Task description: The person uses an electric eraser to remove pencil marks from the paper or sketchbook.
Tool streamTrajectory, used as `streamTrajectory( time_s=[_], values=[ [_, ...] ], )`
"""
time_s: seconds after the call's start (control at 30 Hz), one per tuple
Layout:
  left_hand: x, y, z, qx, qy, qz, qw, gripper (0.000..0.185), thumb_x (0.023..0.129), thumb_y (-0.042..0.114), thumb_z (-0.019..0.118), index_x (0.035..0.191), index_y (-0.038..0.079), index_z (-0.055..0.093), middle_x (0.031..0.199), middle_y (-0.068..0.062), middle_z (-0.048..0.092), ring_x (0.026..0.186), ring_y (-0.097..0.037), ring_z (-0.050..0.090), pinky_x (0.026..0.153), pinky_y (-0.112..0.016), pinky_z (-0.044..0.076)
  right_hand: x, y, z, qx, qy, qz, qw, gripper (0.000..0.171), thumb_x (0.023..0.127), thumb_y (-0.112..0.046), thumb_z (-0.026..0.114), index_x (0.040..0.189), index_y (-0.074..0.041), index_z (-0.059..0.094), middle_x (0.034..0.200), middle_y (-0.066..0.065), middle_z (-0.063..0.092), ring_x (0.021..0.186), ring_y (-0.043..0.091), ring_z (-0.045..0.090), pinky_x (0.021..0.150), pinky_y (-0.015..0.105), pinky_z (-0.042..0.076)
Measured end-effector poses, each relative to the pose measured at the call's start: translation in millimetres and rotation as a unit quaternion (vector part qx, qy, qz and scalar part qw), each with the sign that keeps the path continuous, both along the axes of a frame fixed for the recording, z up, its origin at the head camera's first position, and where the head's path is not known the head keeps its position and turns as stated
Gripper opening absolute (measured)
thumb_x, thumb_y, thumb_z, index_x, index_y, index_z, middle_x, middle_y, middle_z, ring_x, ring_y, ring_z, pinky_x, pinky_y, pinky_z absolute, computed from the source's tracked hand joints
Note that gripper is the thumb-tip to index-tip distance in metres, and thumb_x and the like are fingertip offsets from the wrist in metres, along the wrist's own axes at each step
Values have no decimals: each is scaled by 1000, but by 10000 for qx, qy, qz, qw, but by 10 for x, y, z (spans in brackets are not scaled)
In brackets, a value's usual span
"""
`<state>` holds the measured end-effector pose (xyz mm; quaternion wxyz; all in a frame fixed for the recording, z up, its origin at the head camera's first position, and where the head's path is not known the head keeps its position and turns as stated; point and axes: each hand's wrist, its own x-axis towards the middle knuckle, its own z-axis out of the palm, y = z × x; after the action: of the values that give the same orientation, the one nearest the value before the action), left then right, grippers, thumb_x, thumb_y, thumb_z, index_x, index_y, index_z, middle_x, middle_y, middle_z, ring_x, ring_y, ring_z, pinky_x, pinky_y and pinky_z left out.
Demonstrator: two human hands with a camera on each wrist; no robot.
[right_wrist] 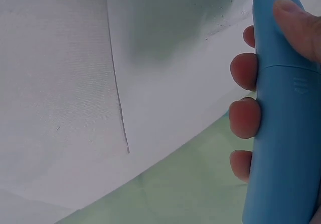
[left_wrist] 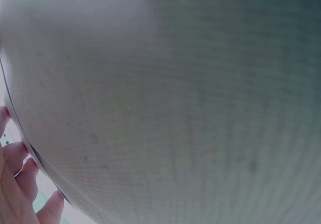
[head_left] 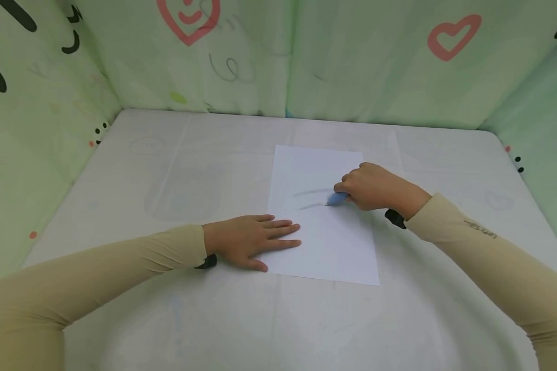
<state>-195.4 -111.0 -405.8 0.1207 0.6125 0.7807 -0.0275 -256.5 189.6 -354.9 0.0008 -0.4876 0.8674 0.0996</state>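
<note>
A white sheet of paper (head_left: 325, 242) lies on the white cloth-covered table (head_left: 167, 175) with two faint grey strokes across its upper half. My right hand (head_left: 371, 186) grips a light blue pen (head_left: 337, 199), its tip touching the paper at the end of the lower stroke. In the right wrist view the blue pen (right_wrist: 283, 123) fills the right side, fingers (right_wrist: 244, 117) curled round it above the paper (right_wrist: 165, 83). My left hand (head_left: 252, 240) lies flat, fingers straight, pressing the sheet's left edge. The left wrist view shows only fingertips (left_wrist: 20, 181) and blurred cloth.
Padded green walls (head_left: 306, 56) printed with hearts and doodles enclose the table on the left, back and right. Bare cloth surrounds the paper on all sides.
</note>
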Motion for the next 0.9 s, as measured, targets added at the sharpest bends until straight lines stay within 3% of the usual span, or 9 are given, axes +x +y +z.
streamTrajectory(
  time_s=[0.9],
  values=[
    [3, -1, 5, 66, -44, -22, 10000, 71, 94, 54, 40, 152, 18, 17, 159, -9, 15, 147, -22, 14, 118, -43, 20, -31, -47, -51, 19, -19, -1, 10000, 14, 76, -5, 72, 76, -10, 59, 62, 0, 57, 57, 15, 54, 54, 32, 39]
  ],
)
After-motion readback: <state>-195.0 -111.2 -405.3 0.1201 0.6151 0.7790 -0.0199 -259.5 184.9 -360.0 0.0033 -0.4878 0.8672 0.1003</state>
